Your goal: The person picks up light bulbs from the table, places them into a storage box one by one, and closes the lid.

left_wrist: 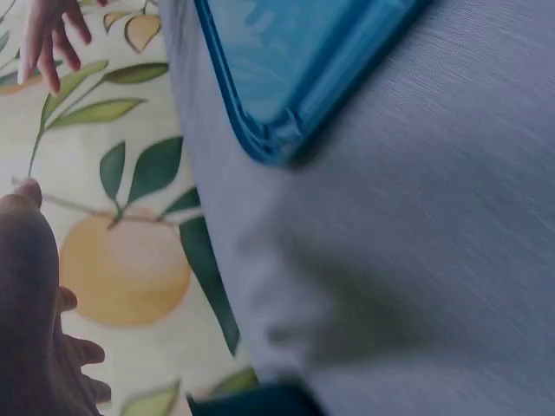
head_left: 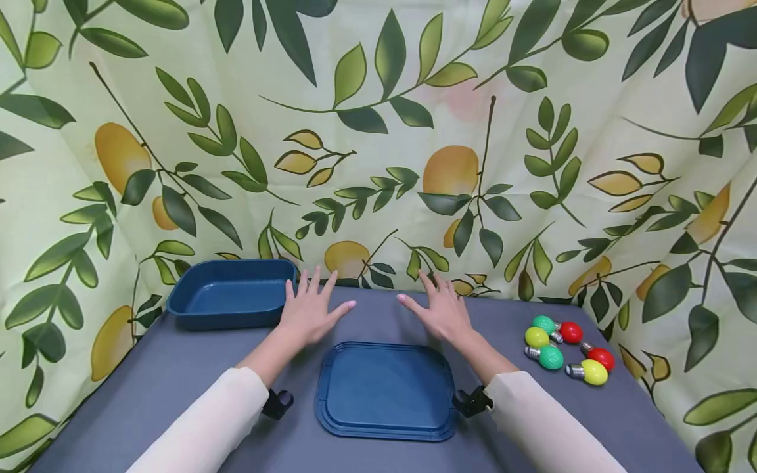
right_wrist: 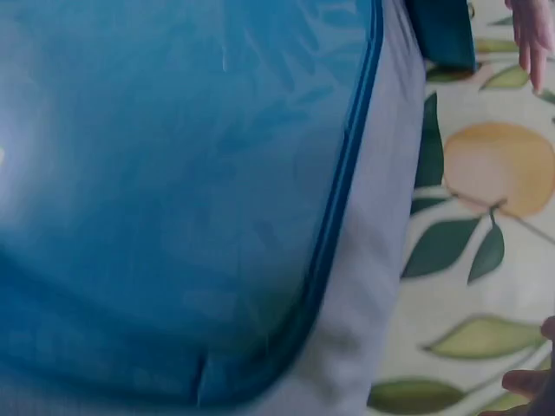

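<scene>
My left hand (head_left: 309, 314) is held out over the table with its fingers spread, holding nothing. In the head view its fingertips come up beside the right end of a deep blue container (head_left: 233, 322). My right hand (head_left: 445, 314), likewise spread and holding nothing, is above the table to the right. A flat blue lid (head_left: 386, 392) with a raised rim lies on the table between my forearms. The lid (right_wrist: 217, 173) fills much of the right wrist view, and its corner (left_wrist: 269, 130) shows in the left wrist view.
Several toy light bulbs (head_left: 550, 357) in green, red and yellow lie grouped at the right of the grey table (head_left: 508, 420). A cloth (head_left: 378, 164) printed with leaves and fruit hangs behind the table and along both sides.
</scene>
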### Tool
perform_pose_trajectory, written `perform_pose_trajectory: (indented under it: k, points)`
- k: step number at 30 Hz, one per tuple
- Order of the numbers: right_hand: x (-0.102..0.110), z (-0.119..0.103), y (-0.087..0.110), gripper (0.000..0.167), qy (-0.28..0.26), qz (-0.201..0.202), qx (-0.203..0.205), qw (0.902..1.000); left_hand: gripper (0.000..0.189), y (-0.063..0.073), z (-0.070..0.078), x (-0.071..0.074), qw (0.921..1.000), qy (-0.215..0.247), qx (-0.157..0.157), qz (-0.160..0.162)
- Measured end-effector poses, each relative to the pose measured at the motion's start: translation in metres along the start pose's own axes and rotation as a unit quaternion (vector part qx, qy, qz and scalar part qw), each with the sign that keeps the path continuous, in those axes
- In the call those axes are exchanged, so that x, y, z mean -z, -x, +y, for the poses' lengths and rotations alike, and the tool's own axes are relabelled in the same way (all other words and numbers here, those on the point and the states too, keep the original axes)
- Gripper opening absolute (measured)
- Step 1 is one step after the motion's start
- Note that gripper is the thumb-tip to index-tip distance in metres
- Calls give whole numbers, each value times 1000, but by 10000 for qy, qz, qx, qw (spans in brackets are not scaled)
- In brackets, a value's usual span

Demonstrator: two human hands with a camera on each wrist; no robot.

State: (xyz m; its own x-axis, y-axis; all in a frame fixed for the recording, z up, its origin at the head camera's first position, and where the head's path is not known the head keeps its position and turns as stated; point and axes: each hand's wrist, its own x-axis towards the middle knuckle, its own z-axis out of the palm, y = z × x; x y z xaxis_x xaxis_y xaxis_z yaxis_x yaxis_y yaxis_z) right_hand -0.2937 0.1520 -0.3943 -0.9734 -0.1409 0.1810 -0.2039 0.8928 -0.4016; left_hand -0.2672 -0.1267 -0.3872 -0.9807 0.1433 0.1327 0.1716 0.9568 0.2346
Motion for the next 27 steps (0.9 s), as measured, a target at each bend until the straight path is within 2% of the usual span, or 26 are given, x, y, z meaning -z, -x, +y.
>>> perform_pose_trajectory:
  k: [4, 8, 13, 15, 18, 21, 27]
  points:
    - [-12, -14, 1, 79, -815, 118, 46, 9966, 80, 17, -21, 4, 9989, 219, 124, 390]
    - [-26, -35, 1, 76, -1557, 322, 185, 9871, 76, 39, -48, 10, 9950, 490, 470, 727]
    - [-44, -62, -3, 75, -2154, 502, 433, 9743, 75, 66, -77, 14, 9869, 878, 853, 1054]
    - [-52, -73, -5, 75, -2325, 501, 554, 9697, 74, 77, -88, 15, 9813, 1039, 1014, 1261]
    - [-64, -86, -8, 75, -2471, 462, 696, 9654, 72, 91, -105, 15, 9668, 1322, 1414, 1667]
    - [-76, -98, -12, 74, -2641, 424, 803, 9602, 71, 101, -120, 14, 9465, 1633, 1954, 1981]
    - [-94, -116, -18, 74, -2926, 292, 756, 9528, 83, 107, -145, 9, 9042, 2369, 2894, 2061]
